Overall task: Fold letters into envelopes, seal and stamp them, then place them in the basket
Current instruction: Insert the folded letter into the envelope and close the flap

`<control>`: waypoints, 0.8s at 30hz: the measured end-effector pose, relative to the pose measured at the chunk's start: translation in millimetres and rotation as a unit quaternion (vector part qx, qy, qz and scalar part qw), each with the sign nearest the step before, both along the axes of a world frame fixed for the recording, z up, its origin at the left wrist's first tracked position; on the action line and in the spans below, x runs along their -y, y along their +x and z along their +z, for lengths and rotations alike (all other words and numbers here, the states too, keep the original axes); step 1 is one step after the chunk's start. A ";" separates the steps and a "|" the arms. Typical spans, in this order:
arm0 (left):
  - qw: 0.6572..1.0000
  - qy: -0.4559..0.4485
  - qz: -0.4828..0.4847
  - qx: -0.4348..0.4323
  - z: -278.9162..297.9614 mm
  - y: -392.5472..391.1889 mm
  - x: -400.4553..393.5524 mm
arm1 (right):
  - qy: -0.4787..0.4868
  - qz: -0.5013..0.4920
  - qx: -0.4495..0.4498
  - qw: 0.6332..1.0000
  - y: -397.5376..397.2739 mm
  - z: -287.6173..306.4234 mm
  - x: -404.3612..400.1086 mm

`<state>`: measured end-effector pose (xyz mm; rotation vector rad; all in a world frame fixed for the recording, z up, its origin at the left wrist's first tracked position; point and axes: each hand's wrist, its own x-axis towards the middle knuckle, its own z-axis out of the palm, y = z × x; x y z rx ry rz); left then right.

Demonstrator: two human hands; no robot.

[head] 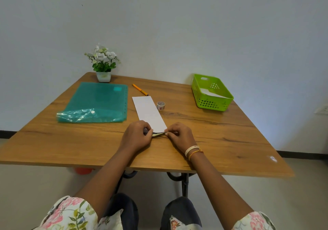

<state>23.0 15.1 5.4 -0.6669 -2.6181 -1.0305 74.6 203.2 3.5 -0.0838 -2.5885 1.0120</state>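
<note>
Envelope point(150, 111) lies flat on the wooden table point(221, 141), long and white, with its near end between the two hands and its far end pointing at the orange pen point(140, 89). From the head view, the left hand point(137, 135) and the right hand point(179, 135) both have curled fingers and pinch the near edge, where a thin dark and yellowish strip point(158, 133) shows; I think this is the flap or its lining, but it is too small to be sure. The white face looks smooth, with no stamp that I can see.

What could go wrong, in my judgement: if the two hands press unevenly, the flap may fold crooked and the seal will not close well. The envelope may also slide away on the smooth table.

A small tape roll point(161, 105) stands just beside the envelope on the right. The green basket point(227, 98) is at the far right and already holds something white. A teal folder point(95, 101) lies at the left.
</note>
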 end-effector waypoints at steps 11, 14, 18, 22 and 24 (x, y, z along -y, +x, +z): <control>1.000 -0.007 -0.020 0.010 -0.4 -1.9 1.8 | 0.040 -0.075 0.000 0.996 -9.9 -3.5 11.7; 0.997 -0.057 -0.042 -0.026 -3.5 -1.8 1.3 | 0.092 -0.058 -0.026 0.994 -6.5 -7.1 15.3; 0.989 -0.136 -0.052 -0.027 -10.2 4.3 2.4 | 0.177 0.041 -0.035 0.983 4.7 -7.3 24.2; 0.979 -0.188 -0.075 0.010 3.5 14.0 9.8 | 0.170 0.059 0.002 0.984 9.5 -4.2 22.0; 0.973 -0.207 -0.103 0.006 5.3 14.4 15.6 | 0.170 0.049 0.004 0.984 10.4 -4.2 21.3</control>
